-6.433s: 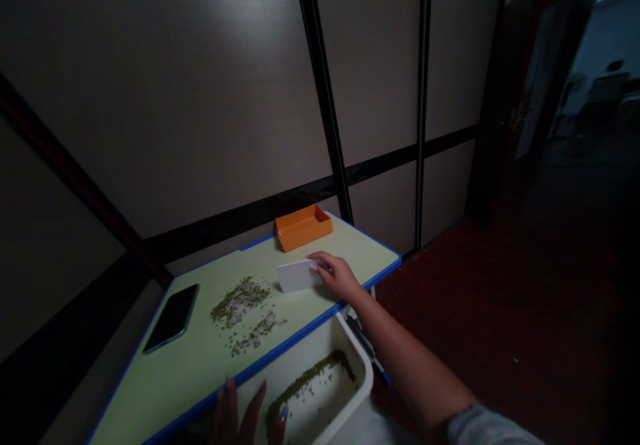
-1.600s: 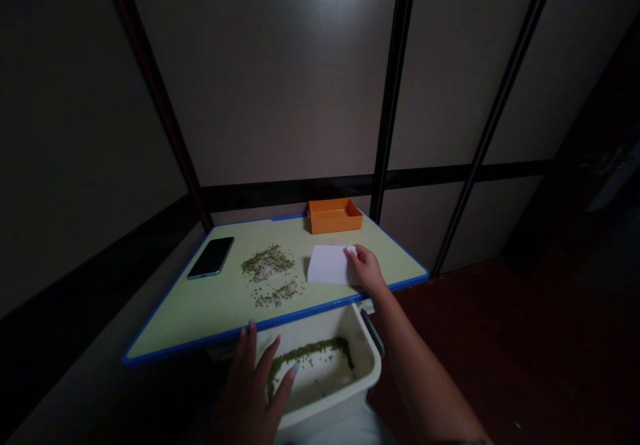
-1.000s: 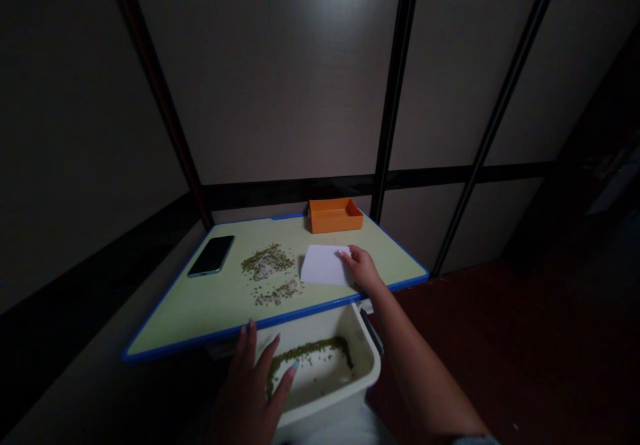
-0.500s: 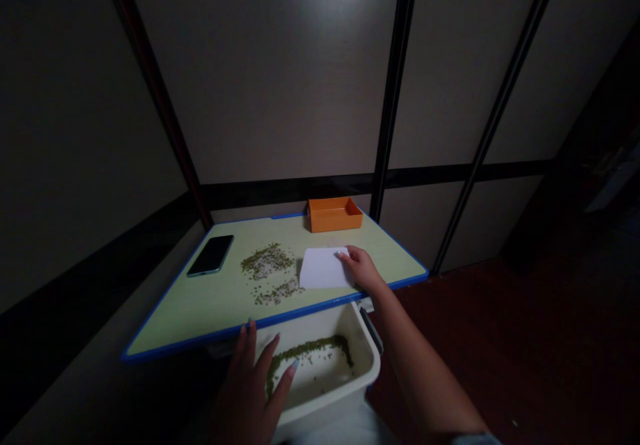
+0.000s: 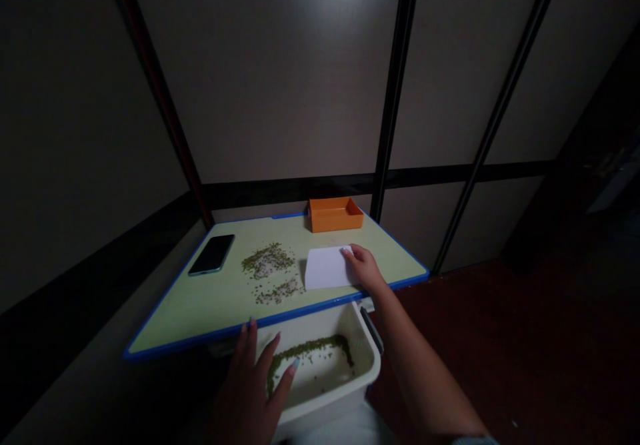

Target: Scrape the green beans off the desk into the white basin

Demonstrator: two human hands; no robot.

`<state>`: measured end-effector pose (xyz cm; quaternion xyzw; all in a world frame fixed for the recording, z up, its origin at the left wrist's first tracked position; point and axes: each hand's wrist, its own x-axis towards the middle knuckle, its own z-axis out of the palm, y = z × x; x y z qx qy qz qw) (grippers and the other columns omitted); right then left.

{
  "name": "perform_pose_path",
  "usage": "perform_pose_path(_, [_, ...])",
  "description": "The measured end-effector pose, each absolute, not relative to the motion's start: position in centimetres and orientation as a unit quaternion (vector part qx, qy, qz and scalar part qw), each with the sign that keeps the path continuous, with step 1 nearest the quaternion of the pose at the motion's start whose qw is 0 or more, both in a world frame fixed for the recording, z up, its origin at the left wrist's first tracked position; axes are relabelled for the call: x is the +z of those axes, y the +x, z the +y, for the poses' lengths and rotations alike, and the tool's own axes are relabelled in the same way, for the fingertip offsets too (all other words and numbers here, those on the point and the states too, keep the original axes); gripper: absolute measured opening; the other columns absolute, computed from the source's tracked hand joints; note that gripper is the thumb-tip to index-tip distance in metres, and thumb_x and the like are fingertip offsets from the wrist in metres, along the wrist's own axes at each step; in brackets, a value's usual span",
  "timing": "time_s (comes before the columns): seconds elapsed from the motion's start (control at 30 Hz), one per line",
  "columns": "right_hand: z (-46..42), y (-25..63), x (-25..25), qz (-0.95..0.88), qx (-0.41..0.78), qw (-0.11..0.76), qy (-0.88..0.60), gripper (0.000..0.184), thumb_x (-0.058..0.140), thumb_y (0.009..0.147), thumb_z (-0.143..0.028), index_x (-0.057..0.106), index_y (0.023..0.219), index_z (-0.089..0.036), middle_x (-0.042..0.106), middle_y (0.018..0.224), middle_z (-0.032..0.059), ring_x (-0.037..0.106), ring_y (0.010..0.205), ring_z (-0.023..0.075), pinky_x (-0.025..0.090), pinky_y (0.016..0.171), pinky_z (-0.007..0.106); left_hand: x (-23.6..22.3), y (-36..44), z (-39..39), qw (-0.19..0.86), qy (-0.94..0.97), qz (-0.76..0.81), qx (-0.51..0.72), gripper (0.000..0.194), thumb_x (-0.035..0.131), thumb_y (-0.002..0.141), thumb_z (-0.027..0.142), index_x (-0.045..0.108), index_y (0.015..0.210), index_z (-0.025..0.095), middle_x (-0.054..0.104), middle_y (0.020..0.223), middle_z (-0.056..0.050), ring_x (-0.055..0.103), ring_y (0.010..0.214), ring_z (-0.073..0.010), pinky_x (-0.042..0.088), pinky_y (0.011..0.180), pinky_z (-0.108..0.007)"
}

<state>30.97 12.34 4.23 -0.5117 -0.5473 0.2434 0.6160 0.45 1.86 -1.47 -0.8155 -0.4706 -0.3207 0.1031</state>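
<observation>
My right hand (image 5: 365, 269) pinches the right side of a white sheet of paper (image 5: 327, 268), thumb on top, over the right half of the table. Left of the paper, a pile of small green and whitish grains (image 5: 269, 260) lies on the tabletop, with a smaller scatter of grains (image 5: 277, 291) nearer the front edge. My left hand (image 5: 257, 381) has its fingers spread at the left side of a white plastic bin (image 5: 345, 386). Inside the bin, green grains (image 5: 313, 346) lie in a band along the back and sides. Whether the left palm touches the bin is hidden.
The pale green table (image 5: 200, 311) has a raised blue edge. An orange open box (image 5: 336, 221) stands at its back right, and a dark-screened phone (image 5: 213, 254) lies at its left. Panelled doors (image 5: 290, 98) rise right behind the table. Reddish floor (image 5: 480, 338) shows at right.
My right hand has shifted the paper slightly to the right, away from the grains. The left hand stays put, and the grain piles look the same.
</observation>
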Motion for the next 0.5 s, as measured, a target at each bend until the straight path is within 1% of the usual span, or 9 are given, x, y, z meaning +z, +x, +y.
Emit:
perform_pose_path(0.1, [12.25, 30.92, 4.31, -0.550, 0.237, 0.613, -0.515, 0.037, 0.054, 0.077, -0.055, 0.048, 0.063, -0.021, 0.043, 0.059, -0.0031, 0.038, 0.056, 0.0129, 0.030, 0.051, 0.025, -1.48, 0.44, 1.80, 0.109, -0.817, -0.465, -0.324, 0.040, 0.052, 0.086, 0.039, 0.060, 0.122, 0.021, 0.032, 0.154, -0.017, 0.030, 0.141, -0.0317, 0.044, 0.103, -0.050])
perform_pose_path(0.2, [12.17, 30.91, 4.38, -0.559, 0.234, 0.607, -0.514, 0.037, 0.054, 0.077, -0.054, 0.048, 0.063, -0.020, 0.043, 0.059, -0.0032, 0.038, 0.057, 0.0126, 0.030, 0.051, 0.025, -1.46, 0.45, 1.76, 0.116, -0.815, -0.469, -0.321, 0.040, 0.052, 0.086, 0.040, 0.061, 0.121, 0.022, 0.035, 0.152, -0.016, 0.032, 0.140, -0.0316, 0.045, 0.102, -0.049])
perform_pose_path(0.37, [12.15, 30.92, 4.32, -0.564, 0.245, 0.609, -0.500, 0.037, 0.055, 0.078, -0.054, 0.047, 0.064, -0.021, 0.043, 0.059, -0.0035, 0.038, 0.057, 0.0124, 0.029, 0.051, 0.025, -1.10, 0.53, 1.70, 0.126, -0.821, -0.459, -0.314, 0.041, 0.050, 0.087, 0.040, 0.061, 0.121, 0.020, 0.037, 0.150, -0.020, 0.034, 0.138, -0.0342, 0.047, 0.099, -0.051])
perform_pose_path(0.5, [12.04, 30.87, 4.33, -0.562, 0.267, 0.611, -0.489, 0.037, 0.056, 0.077, -0.054, 0.046, 0.064, -0.021, 0.041, 0.060, -0.0037, 0.037, 0.057, 0.0120, 0.029, 0.050, 0.024, -0.96, 0.49, 1.62, 0.113, -0.821, -0.458, -0.321, 0.040, 0.050, 0.087, 0.039, 0.061, 0.121, 0.021, 0.035, 0.152, -0.017, 0.033, 0.139, -0.0339, 0.045, 0.101, -0.051])
